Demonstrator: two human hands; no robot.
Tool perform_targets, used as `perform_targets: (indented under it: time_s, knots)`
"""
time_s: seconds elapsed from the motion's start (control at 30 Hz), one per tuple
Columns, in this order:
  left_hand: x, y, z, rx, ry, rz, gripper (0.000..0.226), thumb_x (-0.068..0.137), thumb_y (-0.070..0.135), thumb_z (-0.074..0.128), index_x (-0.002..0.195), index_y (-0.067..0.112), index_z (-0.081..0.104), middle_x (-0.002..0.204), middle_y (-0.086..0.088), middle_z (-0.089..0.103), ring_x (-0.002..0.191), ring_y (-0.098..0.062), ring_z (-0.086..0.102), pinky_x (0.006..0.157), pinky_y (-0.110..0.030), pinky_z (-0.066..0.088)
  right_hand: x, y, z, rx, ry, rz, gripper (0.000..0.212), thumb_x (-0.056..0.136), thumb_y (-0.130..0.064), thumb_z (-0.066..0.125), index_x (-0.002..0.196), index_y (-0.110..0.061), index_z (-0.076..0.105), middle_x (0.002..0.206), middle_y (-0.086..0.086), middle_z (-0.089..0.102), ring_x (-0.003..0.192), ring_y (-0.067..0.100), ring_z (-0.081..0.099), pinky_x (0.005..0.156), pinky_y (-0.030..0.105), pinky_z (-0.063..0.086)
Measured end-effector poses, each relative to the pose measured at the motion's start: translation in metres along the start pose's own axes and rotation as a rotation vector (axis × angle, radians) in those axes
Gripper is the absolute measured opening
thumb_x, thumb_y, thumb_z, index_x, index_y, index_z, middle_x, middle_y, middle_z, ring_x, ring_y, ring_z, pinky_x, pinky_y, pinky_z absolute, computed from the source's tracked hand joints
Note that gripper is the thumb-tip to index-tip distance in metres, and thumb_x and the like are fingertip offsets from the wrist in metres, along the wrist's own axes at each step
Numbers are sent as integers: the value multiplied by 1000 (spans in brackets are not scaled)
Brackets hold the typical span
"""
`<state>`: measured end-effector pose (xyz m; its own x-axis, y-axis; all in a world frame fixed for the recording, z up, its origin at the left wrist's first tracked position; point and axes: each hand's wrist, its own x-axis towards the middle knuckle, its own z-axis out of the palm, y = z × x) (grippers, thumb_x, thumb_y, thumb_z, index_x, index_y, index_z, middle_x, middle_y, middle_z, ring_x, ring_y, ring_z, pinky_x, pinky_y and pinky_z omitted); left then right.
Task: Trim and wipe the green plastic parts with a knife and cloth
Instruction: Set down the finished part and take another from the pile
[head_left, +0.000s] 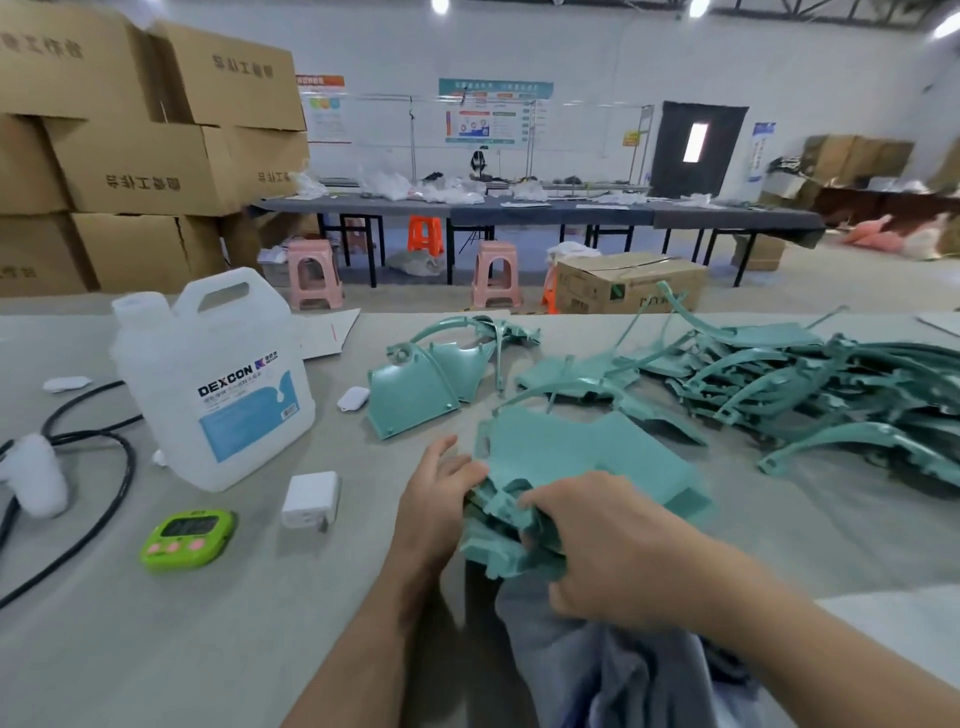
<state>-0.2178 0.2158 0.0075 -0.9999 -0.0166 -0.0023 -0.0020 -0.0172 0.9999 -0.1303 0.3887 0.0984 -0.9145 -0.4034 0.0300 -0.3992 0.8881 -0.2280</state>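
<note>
Timer (188, 538) digits unreadable; cloth (623, 675) cut by bottom edge.

Green part (571, 462): teal panel, raised, tilted, near centre.
Cloth (597, 670): grey-blue, crumpled, near edge.
Parts pile (810, 384): teal strips, tangled, far right.

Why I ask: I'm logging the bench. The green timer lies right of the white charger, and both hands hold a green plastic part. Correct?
No. The head view shows the green timer left of the white charger, not right. The rest holds: the left hand and right hand both hold the green plastic part.
</note>
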Motion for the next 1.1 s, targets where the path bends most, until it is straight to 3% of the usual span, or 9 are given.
perform_targets:
  time_s: [0.17, 0.3, 0.47, 0.63, 0.7, 0.77, 0.83, 0.97, 1.1]
  knots:
    - [-21, 12, 3, -120, 23, 100, 21, 89, 29, 67, 108, 23, 74, 110, -1, 76, 111, -26, 69, 97, -46, 54, -11, 15, 15, 526, 143, 182, 47, 65, -52, 87, 100, -36, 60, 96, -16, 68, 88, 1, 64, 82, 28, 54]
    - [-67, 27, 1, -150, 82, 417, 31, 87, 38, 59, 109, 24, 75, 111, 3, 76, 105, -15, 71, 86, -34, 58, -11, 27, 21, 490, 312, 306, 68, 70, -53, 82, 129, -48, 48, 118, -21, 55, 101, 7, 56, 83, 26, 46]
    - [-99, 18, -8, 553, -88, 664, 70, 75, 47, 74, 140, 40, 49, 131, 20, 61, 115, -6, 62, 92, -23, 51, 4, 16, 40, 272, 179, 332, 44, 83, -63, 65, 112, -31, 57, 97, -8, 63, 89, 22, 59, 77, 35, 44]
    - [-78, 11, -16, 628, 194, 555, 80, 82, 37, 80, 149, 41, 38, 144, 16, 50, 128, -4, 48, 103, -24, 37, 20, 10, 33, 489, 346, 368, 53, 80, -44, 74, 130, -31, 64, 118, -4, 68, 107, 15, 64, 88, 22, 46]
    - [-68, 4, -24, 609, 310, 421, 85, 83, 34, 79, 154, 35, 32, 152, 8, 44, 137, -12, 42, 112, -32, 35, 12, 11, 30, 568, 395, 329, 57, 77, -39, 75, 132, -37, 60, 115, -11, 68, 89, 1, 65, 77, 8, 44]
    - [-67, -1, -24, 591, 416, 334, 86, 86, 31, 75, 156, 28, 25, 157, 1, 38, 143, -19, 36, 118, -42, 33, 1, 16, 33, 444, 341, 276, 61, 73, -52, 69, 132, -41, 57, 120, -14, 68, 90, 3, 67, 85, 18, 51]
    - [-70, -2, -17, 599, 481, 378, 85, 86, 25, 72, 155, 25, 23, 158, -1, 35, 145, -20, 33, 119, -42, 31, -6, 20, 39, 218, 192, 284, 79, 68, -65, 62, 142, -38, 50, 133, -11, 62, 116, 14, 61, 100, 37, 50]
    - [-74, -4, 7, 832, 246, 638, 73, 80, 39, 73, 146, 36, 41, 165, 7, 22, 146, -17, 31, 111, -36, 36, 7, 25, 50, 159, 75, 336, 71, 85, -61, 60, 146, -29, 43, 140, -2, 56, 126, 25, 55, 104, 44, 46]
    - [-55, -12, 6, 891, 209, 483, 60, 84, 41, 75, 139, 25, 58, 168, -1, 18, 148, -24, 31, 113, -45, 42, 27, 35, 54, 202, 126, 316, 65, 86, -54, 60, 144, -29, 44, 140, -3, 53, 130, 22, 49, 105, 42, 43]
